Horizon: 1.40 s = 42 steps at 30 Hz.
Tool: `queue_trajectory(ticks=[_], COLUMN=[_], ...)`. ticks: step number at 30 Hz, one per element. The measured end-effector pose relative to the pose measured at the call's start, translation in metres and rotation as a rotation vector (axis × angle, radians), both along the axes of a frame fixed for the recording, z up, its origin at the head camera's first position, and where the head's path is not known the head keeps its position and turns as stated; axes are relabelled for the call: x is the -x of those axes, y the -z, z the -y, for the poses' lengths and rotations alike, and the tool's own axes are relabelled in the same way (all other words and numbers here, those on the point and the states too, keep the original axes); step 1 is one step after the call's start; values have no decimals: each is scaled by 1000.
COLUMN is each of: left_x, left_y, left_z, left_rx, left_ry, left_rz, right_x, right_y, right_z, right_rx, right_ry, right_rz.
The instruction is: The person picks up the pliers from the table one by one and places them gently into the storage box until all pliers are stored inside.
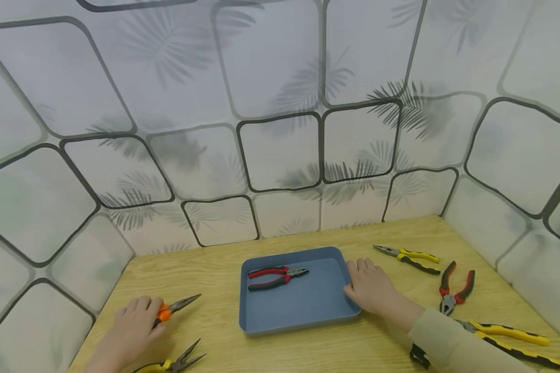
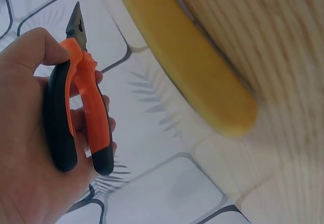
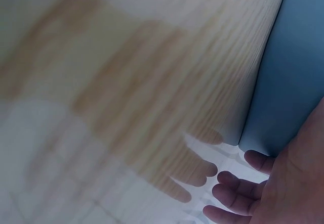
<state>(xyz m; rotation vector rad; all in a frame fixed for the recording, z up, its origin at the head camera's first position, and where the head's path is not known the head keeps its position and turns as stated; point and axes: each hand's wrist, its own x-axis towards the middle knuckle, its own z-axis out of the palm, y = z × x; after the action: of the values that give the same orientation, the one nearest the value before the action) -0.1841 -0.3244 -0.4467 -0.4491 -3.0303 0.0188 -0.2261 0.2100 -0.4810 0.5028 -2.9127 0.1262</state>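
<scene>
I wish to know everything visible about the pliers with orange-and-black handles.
The pliers with orange-and-black handles have a dark, tapering metal nose; the grips look plastic or rubber. Their jaws look closed, the handles apart. The left hand grips the handles, at the left of the yellowish wooden table. The head view shows the nose pointing right, slightly up. Table contact is unclear.

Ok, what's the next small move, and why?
Probably carry the orange-handled pliers toward the bare right part of the tray: the left hand grips them left of it, the right hand rests at its right edge, and the red-handled pliers lie in its far left, leaving room.
</scene>
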Motion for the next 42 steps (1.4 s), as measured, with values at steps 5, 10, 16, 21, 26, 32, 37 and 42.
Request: queue_trajectory(ticks=[5,10,16,21,26,32,37,42], left_x=[1,3,3,4,5,5,6,8], left_y=[-4,-8,-13,-15,-13,-13,-15,-15], left_z=[-8,-15,-24,-31,-36,-42,-49,-55], left_rx=[-20,-24,-16,-15,-14,-27,-32,-42], left_ry=[22,41,68,83,98,109,120,131], left_rz=[-23,-35,-58,-55,-52,-67,-65,-66], right_x=[-1,1,0,-1,-2,-4,-4,-3], right_y=[-2,3,1,-2,-5,-9,-9,-6], right_z=[1,0,1,2,3,5,5,4], right_rx=[3,-4,1,-14,1,8,21,25], right_ry=[1,-7,0,11,26,24,24,11], right_rz=[-2,-39,-23,14,49,54,30,1])
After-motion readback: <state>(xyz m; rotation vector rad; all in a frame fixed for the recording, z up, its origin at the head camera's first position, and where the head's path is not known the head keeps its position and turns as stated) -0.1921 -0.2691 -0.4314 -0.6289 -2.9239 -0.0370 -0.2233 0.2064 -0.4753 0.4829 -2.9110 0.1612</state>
